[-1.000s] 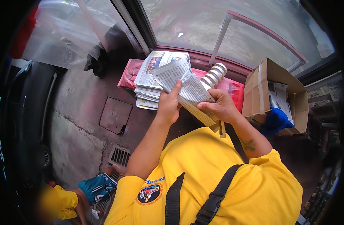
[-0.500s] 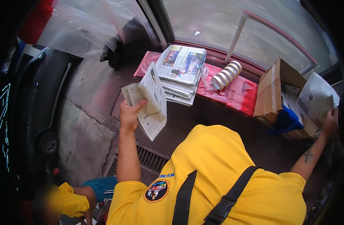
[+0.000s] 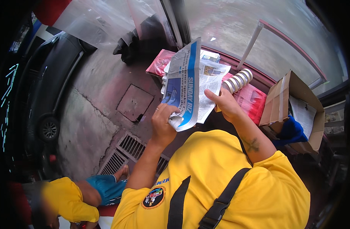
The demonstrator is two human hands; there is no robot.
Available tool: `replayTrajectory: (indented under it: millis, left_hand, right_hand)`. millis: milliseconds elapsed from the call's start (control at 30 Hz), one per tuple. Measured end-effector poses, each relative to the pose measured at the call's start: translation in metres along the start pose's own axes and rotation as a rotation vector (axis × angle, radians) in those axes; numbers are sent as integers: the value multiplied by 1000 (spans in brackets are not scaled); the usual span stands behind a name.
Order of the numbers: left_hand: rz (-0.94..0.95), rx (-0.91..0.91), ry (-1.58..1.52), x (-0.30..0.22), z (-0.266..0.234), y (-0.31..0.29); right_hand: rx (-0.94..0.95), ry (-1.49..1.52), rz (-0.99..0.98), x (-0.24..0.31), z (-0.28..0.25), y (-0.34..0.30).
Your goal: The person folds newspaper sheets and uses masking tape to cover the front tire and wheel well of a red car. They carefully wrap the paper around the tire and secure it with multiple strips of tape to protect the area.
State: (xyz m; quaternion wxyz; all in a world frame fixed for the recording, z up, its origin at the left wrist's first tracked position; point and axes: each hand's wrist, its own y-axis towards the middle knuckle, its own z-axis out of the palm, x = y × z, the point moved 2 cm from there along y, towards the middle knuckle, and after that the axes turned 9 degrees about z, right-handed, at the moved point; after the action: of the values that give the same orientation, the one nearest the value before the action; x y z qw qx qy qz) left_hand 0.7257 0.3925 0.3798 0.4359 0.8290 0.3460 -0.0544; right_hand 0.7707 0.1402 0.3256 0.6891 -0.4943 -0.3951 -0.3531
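A folded newspaper (image 3: pixel 179 82) with a blue band stands partly opened in front of me, above the bench. At its lower left corner my left hand (image 3: pixel 164 121) is closed, gripping the folded edge. My right hand (image 3: pixel 227 104) holds the right-hand page near its edge, thumb on the print and fingers mostly behind the paper. Behind it, a stack of newspapers (image 3: pixel 210 56) is largely hidden. Just past my right hand, several tape rolls (image 3: pixel 238 81) lie in a row on red plastic packages (image 3: pixel 251 102).
An open cardboard box (image 3: pixel 275 97) with newspaper sheets inside stands to the right, a blue cloth (image 3: pixel 291 131) over its near side. Glass panes line the back. A dark car (image 3: pixel 53 84) stands at the left, and a person in a yellow shirt (image 3: pixel 70 198) bends low at the lower left.
My right hand has come from the box at the far right, without the sheet it held there, to the newspaper in my left hand. My left hand has moved right and lower.
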Motion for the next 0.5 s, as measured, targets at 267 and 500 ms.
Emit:
replayTrajectory:
  millis: [267,500]
  left_hand:
    - [-686,-845,-772,54,-97,-60]
    - [-787,-1049,-752,70,-160,-99]
  right_hand:
    - [60,385,117,-41,-46,17]
    - [-4,303,-36,-41,-73,7]
